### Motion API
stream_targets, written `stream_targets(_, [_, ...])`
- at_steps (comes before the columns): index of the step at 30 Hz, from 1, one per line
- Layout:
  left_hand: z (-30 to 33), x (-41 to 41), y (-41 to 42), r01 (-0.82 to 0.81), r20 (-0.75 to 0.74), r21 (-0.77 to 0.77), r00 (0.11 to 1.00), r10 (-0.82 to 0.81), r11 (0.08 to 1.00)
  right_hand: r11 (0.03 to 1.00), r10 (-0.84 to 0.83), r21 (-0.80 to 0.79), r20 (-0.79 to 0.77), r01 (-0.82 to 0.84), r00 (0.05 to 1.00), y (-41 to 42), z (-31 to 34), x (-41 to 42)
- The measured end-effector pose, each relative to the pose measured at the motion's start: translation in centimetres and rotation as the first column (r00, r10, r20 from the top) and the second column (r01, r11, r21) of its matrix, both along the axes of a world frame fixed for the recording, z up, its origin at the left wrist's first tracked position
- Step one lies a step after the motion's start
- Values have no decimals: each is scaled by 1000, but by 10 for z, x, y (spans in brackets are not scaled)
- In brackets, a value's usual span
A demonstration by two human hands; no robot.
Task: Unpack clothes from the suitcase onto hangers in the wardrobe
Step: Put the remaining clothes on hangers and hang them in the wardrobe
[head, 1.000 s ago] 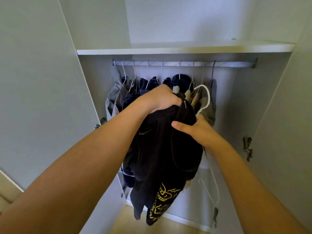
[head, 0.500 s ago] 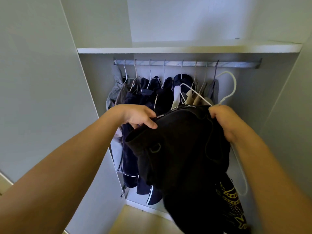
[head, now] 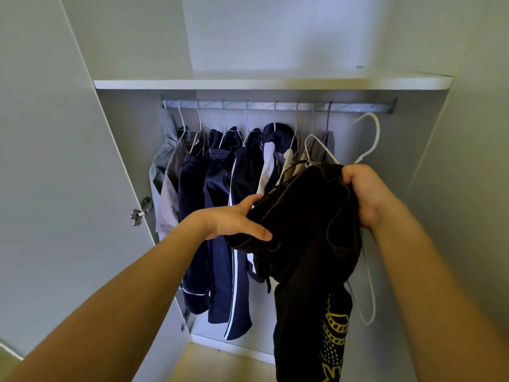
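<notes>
Fingers (head: 355, 175) of both hands around black garment (head: 305, 216) — hung clothes (head: 220, 188) crowding rail (head: 275, 105) behind.

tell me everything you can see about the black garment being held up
The black garment looks like soft dark fabric, bunched at the top and hanging down, with a yellow print low on it and a thin printed tape at its neckline. The left hand grips its left edge; the right hand grips its upper right, where a white hanger rises, hook not yet on the rail.

Rail (head: 278, 105) bearing hung clothes (head: 220, 202)
</notes>
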State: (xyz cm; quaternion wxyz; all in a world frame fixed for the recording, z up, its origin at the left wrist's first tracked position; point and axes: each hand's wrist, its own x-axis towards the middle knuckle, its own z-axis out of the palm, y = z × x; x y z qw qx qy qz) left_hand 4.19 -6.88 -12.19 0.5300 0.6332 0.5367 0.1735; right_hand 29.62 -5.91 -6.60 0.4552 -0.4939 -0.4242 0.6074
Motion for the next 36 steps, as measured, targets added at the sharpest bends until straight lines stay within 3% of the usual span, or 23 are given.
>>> stream_targets(2, [-5, 7, 3, -95, -20, 138, 995, 98, 986, 1000, 22, 15, -15, -22, 1000, 1, -2, 3])
stream_targets(5, [-3, 11, 4, -293, 137, 228, 954, 267, 929, 999, 37, 27, -19, -36, 999, 1, -3, 7])
stream_targets(9, [18, 12, 0, -452, 395, 103, 836, 381, 886, 994, -20, 106, 268, -9, 963, 10, -11, 10])
stream_targets(12, [40, 15, -1, -456, 517, -55, 748, 416, 888, 976, 65, 149, 499, -159, 864, 20, -27, 8])
stream_targets(15, [57, 20, 2, -429, 600, -99, 694, 398, 898, 968, 35, 187, 561, -168, 827, 24, -50, 3])
stream_targets(18, [68, 21, 4, -442, 645, -127, 643, 412, 888, 929, -178, 367, 529, -35, 830, 21, -55, 1])
stream_targets(20, [73, 23, 2, -446, 641, -143, 639, 426, 884, 876, -280, 480, 580, -44, 765, 17, -51, 1])
stream_targets(22, [76, 25, 0, -443, 614, -141, 662, 429, 885, 829, -302, 529, 694, -178, 654, 12, -48, -1])
stream_targets(26, [86, 31, -2, -407, 493, -118, 768, 409, 906, 793, -385, 487, 866, -365, 319, 6, -48, -7])
stream_targets(27, [88, 32, -3, -410, 464, -123, 781, 418, 904, 794, -404, 482, 873, -370, 272, 5, -48, -7])
stream_targets(36, [97, 32, -12, -502, 275, -63, 822, 499, 862, 794, -421, 457, 889, -401, 180, 2, -53, -10])
